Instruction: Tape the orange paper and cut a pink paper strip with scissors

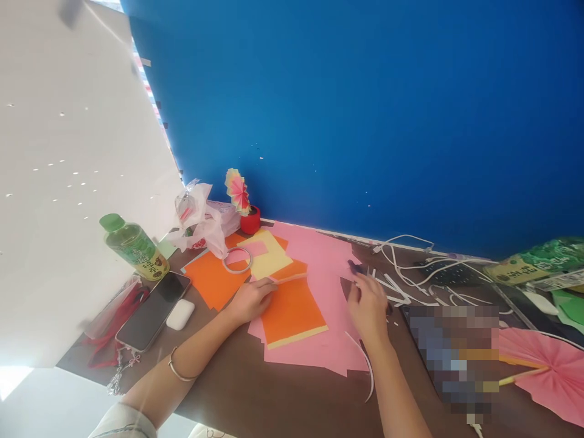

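Observation:
My left hand [252,299] lies at the left edge of an orange sheet of paper [292,313], fingers bent together and pressed on its upper left corner. Pale yellow edging shows along the sheet's bottom and top. Beneath it spreads a layer of pink paper [335,322]. My right hand [368,307] is over the right side of the pink paper, fingers curled. A small dark object [354,266] shows by its fingertips; its kind and whether it is gripped are unclear. Yellow paper [269,258] and a ring of tape [237,260] lie beyond my left hand.
At left are a green-capped bottle [134,246], a phone [152,310] and a white earbud case [180,314]. A red pot [250,220] with a paper fan stands behind. White cables [406,267], paper strips, a tablet [451,359] and a pink paper fan [552,371] occupy the right.

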Available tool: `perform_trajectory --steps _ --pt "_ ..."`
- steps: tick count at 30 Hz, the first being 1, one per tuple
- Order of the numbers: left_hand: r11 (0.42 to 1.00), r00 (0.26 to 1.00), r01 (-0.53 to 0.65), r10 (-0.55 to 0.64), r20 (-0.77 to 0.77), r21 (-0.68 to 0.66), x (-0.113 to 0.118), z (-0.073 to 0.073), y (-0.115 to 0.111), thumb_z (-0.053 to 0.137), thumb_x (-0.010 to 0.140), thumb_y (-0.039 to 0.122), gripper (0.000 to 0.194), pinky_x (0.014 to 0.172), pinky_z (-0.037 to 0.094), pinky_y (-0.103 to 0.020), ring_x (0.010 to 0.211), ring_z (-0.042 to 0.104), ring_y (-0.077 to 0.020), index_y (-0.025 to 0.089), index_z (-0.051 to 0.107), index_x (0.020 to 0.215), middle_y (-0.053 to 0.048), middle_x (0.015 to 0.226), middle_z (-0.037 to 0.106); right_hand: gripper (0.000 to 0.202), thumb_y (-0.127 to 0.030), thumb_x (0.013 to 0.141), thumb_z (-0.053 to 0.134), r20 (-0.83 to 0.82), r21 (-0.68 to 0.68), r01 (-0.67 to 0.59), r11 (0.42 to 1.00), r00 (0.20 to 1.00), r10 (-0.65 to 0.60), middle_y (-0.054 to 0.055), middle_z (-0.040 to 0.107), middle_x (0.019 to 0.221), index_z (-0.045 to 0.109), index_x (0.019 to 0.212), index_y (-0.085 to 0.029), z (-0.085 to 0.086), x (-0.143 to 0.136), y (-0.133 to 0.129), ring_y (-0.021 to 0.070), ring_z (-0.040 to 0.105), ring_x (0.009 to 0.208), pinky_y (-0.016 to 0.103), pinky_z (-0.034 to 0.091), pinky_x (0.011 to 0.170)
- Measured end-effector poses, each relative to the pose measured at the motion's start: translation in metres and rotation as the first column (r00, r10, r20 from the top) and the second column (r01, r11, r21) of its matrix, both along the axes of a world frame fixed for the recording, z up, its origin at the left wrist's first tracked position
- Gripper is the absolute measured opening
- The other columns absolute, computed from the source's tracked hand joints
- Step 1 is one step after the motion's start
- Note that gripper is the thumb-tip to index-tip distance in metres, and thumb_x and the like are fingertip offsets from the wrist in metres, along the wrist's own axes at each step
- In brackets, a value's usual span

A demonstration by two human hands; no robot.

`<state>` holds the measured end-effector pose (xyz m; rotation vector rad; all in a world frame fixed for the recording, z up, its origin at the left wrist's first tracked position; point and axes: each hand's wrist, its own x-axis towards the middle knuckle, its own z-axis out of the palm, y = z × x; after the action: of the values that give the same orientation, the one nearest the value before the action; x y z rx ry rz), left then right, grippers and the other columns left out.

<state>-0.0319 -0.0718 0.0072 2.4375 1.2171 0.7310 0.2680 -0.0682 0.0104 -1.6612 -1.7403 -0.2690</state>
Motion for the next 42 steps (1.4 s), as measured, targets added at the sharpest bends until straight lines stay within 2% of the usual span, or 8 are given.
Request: perform_trajectory --steps 3,6,11,16,21,31,37,42 --pt "0.999 1.0 0.006 -0.006 -0.004 0.032 0.002 0.003 0.0 0.038 0.079 0.007 0.041 0.066 0.049 -0.025 0.087 0.063 -0.0153 0.022 0.054 0.114 -0.004 0.111 0.062 0.029 -0.013 0.084 0.037 0.067 -0.197 -0.295 0.935 0.948 0.313 0.006 0.065 0.099 0.06 0.101 -0.022 0.032 -0.048 0.014 0.0215 0.059 0.092 0.037 0.047 0.08" --pt "0.996 0.999 0.037 -0.036 -0.015 0.077 0.002 0.003 0.0 0.038 0.079 0.007 0.04 0.065 0.048 -0.025 0.086 0.063 -0.0155 0.021 0.055 0.113 -0.004 0.11 0.063 0.03 -0.009 0.086 0.036 0.288 -0.388 -0.401 0.83 0.803 0.522 0.008 0.065 0.097 0.059 0.101 -0.017 0.048 -0.101 0.041 0.0183 0.059 0.089 0.031 0.047 0.077" --pt "0.985 0.996 0.08 -0.074 -0.046 0.151 0.0 -0.005 0.004 0.036 0.078 0.004 0.045 0.071 0.048 -0.029 0.093 0.061 -0.0176 0.02 0.053 0.117 -0.007 0.111 0.062 0.025 -0.008 0.075 0.055 0.379 -0.473 -0.484 0.736 0.642 0.667 0.013 0.064 0.1 0.061 0.099 -0.011 0.031 -0.168 0.091 0.0223 0.057 0.098 0.032 0.042 0.084" --pt "0.991 0.999 0.025 -0.02 -0.037 0.131 -0.004 -0.005 0.009 0.039 0.076 0.005 0.051 0.087 0.043 -0.037 0.104 0.056 -0.02 0.02 0.048 0.124 -0.008 0.115 0.061 0.014 -0.007 0.077 0.054 0.45 -0.509 -0.516 0.689 0.522 0.724 0.011 0.067 0.082 0.064 0.083 -0.013 0.018 -0.194 0.115 0.0218 0.06 0.079 0.032 0.042 0.074" --pt "0.991 0.991 -0.12 0.123 -0.051 0.06 -0.004 -0.006 0.011 0.043 0.078 0.011 0.046 0.101 0.033 -0.046 0.124 0.042 -0.0258 0.017 0.049 0.123 -0.01 0.13 0.051 0.015 -0.009 0.081 0.05 0.508 -0.428 -0.506 0.748 0.55 0.663 0.012 0.067 0.085 0.064 0.085 -0.013 0.034 -0.173 0.12 0.0218 0.057 0.085 0.033 0.038 0.077" --pt "0.951 0.947 -0.307 0.304 -0.1 -0.02 -0.002 -0.01 0.013 0.043 0.081 0.016 0.041 0.104 0.025 -0.053 0.131 0.033 -0.0295 0.016 0.048 0.122 -0.014 0.139 0.04 0.028 -0.001 0.081 0.039 0.541 -0.125 -0.324 0.938 0.77 0.339 0.01 0.062 0.088 0.062 0.079 -0.016 0.066 -0.069 0.107 0.0227 0.053 0.087 0.035 0.038 0.071" --pt "0.875 0.862 -0.484 0.479 -0.167 0.011 -0.002 -0.004 0.011 0.047 0.083 0.025 0.035 0.101 0.021 -0.062 0.134 0.023 -0.0358 0.013 0.053 0.116 -0.023 0.143 0.028 0.023 -0.012 0.087 0.041 0.473 0.026 -0.484 0.875 0.777 0.416 0.008 0.064 0.093 0.062 0.089 -0.02 0.082 -0.02 0.083 0.0202 0.055 0.096 0.037 0.044 0.082" --pt "0.879 0.88 -0.474 0.475 -0.006 -0.039 0.0 0.0 0.01 0.047 0.084 0.026 0.035 0.106 0.015 -0.06 0.136 0.018 -0.0341 0.012 0.053 0.116 -0.022 0.144 0.026 0.022 -0.014 0.086 0.044 0.194 0.425 -0.185 0.886 0.975 0.111 0.008 0.065 0.085 0.065 0.083 -0.021 0.071 -0.005 0.043 0.0216 0.06 0.089 0.041 0.047 0.081"
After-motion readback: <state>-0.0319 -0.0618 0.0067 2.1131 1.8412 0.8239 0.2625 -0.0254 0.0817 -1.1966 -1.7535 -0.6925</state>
